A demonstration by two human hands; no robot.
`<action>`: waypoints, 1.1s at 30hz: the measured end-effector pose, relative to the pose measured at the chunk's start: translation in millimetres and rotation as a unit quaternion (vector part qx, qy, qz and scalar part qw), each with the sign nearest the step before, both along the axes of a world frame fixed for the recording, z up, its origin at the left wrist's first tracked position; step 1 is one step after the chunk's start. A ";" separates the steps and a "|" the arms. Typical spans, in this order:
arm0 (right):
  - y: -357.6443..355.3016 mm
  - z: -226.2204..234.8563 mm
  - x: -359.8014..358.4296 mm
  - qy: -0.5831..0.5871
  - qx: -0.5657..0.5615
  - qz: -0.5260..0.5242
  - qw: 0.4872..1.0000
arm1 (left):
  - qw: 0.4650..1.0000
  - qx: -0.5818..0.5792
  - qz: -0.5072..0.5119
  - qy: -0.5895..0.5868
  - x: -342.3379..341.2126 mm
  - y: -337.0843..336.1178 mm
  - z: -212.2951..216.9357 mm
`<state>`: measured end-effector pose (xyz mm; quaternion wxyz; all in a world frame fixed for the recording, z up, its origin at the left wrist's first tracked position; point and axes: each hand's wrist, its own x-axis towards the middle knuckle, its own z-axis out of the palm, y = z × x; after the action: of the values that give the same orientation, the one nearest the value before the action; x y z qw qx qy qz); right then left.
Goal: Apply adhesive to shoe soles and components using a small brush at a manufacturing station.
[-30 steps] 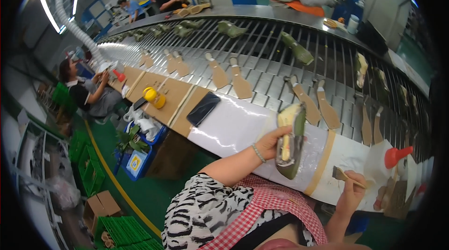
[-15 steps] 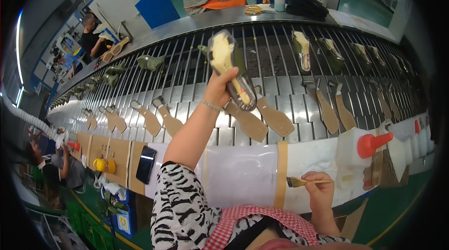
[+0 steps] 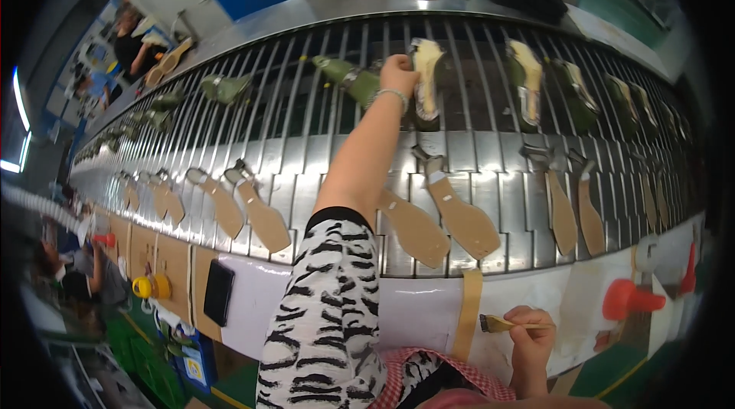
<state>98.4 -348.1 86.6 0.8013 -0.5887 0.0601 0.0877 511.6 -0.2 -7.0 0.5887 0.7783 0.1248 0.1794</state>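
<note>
Your right hand point(image 3: 531, 338) pinches the brush point(image 3: 498, 324), but I cannot tell whether your left hand's point(image 3: 399, 75) fingers grip the shoe point(image 3: 427, 87) at their three o'clock; a sideways nudge could tip it on the rack point(image 3: 460, 76).

Insoles point(image 3: 463, 217) lie on the conveyor slats point(image 3: 509, 187), behind the desk point(image 3: 528, 286). Shoes point(image 3: 528, 83) rest on the rod rack point(image 3: 282, 87) — beyond the insoles. On the desk: phone point(image 3: 219, 292) at left — nozzle bottle point(image 3: 628, 300) at right.

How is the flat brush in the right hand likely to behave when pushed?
Being small and slim, the flat brush is probably light. Its straight, wood-coloured handle looks stiff, while the short dark bristles may flex slightly.
</note>
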 end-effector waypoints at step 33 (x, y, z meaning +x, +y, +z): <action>-7.3 25.3 -72.8 -0.109 -0.052 -0.058 0.991 | 0.894 -0.393 -0.213 -0.016 -356.6 43.2 152.8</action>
<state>25.6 -355.5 112.0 0.7754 -0.6309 0.0113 -0.0266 155.0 43.0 145.8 0.8726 0.4884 0.0072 -0.0012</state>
